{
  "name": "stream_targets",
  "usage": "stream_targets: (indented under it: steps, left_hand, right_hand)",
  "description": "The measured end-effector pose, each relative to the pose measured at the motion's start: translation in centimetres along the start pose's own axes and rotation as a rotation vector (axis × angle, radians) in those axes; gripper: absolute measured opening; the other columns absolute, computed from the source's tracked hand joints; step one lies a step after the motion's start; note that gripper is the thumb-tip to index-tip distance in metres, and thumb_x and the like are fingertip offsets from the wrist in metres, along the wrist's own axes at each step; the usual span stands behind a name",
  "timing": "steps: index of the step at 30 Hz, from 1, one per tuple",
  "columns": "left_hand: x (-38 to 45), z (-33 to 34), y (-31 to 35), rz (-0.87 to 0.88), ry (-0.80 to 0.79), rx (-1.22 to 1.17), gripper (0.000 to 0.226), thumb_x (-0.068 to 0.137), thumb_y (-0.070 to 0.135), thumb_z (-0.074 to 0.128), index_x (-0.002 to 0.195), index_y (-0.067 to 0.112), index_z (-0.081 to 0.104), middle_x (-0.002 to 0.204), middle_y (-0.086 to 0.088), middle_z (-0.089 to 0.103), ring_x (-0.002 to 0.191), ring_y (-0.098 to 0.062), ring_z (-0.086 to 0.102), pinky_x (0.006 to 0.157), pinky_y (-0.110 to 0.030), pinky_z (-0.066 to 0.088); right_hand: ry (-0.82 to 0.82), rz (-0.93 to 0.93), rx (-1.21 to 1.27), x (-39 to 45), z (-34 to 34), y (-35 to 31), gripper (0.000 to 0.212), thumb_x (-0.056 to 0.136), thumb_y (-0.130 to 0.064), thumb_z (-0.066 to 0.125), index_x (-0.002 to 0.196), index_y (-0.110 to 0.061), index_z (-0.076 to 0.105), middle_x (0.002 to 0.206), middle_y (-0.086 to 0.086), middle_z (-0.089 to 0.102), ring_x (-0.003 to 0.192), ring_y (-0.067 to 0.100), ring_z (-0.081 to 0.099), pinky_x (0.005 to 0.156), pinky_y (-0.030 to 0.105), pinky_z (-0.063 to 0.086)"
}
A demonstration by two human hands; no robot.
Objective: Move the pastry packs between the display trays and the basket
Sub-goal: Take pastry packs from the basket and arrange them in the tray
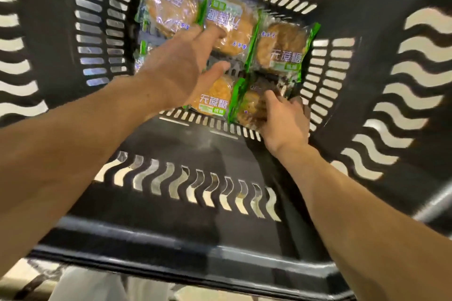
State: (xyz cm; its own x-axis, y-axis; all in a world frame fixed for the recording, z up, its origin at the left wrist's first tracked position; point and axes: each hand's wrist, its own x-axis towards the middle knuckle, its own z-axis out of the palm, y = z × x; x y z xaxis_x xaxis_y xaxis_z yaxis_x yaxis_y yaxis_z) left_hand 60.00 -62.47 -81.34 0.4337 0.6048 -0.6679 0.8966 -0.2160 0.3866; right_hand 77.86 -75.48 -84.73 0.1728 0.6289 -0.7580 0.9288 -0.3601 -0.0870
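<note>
Both hands are reaching deep into the black basket [244, 144], so the main risk is packs sliding or getting crushed: the wrappers are looking slick and puffy, and a loose pinch on a film edge could be letting a pack slip back down, while a hard squeeze could be cracking the pastry inside. The right hand [285, 117] is gripping the near right pack [254, 105], fingers curling over its far edge with the tips hidden behind the film, so how firm the hold is I cannot tell. The left hand [181, 66] is hovering with fingers spread apart and relaxed, fingertips touching or just over the middle back pack [230, 24], thumb over the near left pack [212, 98]; a grab from here could be dragging the neighbour, since the packs are lying edge to edge and partly overlapping. The tall slotted walls could also be snagging a pack on the way up. The packs are all sitting on the basket floor: far left pack [168, 0], far right pack [281, 49], plus a sliver of another under the left wrist. Each is showing a round golden-brown pastry in clear glossy film with green side seals and blue-purple print, some turned upside down
</note>
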Motion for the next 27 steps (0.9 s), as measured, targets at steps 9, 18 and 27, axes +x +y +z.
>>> stream_targets:
  steps: [9,18,27]
  left_hand:
    - [6.2,0.6,3.3,0.171,-0.031,0.246,0.052,0.103,0.039,0.046,0.145,0.01,0.035,0.14,-0.018,0.046,0.128,-0.038,0.045,0.104,-0.052,0.042]
    - [12.5,3.3,6.8,0.212,-0.056,0.581,0.075,0.088,0.047,0.067,0.147,0.012,0.037,0.141,-0.013,0.049,0.129,-0.034,0.047,0.111,-0.05,0.034]
    - [10.5,3.1,9.3,0.134,0.011,0.62,0.054,0.087,0.02,0.07,0.135,0.011,0.048,0.129,-0.015,0.052,0.121,-0.034,0.047,0.102,-0.048,0.038]
  right_hand:
    - [0.255,0.355,0.882,-3.0,-4.9,0.3,0.034,0.091,-0.027,0.074,0.119,-0.02,0.056,0.111,0.0,0.067,0.102,0.019,0.063,0.093,0.035,0.05]
    - [0.381,0.503,1.22,-2.1,-5.2,1.2,0.044,0.088,-0.032,0.076,0.125,-0.026,0.054,0.122,0.0,0.065,0.111,0.021,0.064,0.101,0.042,0.053]
    - [0.358,0.513,1.408,-3.2,-4.7,1.4,0.029,0.086,-0.024,0.077,0.093,-0.04,0.054,0.116,-0.001,0.067,0.105,0.019,0.067,0.096,0.041,0.056]
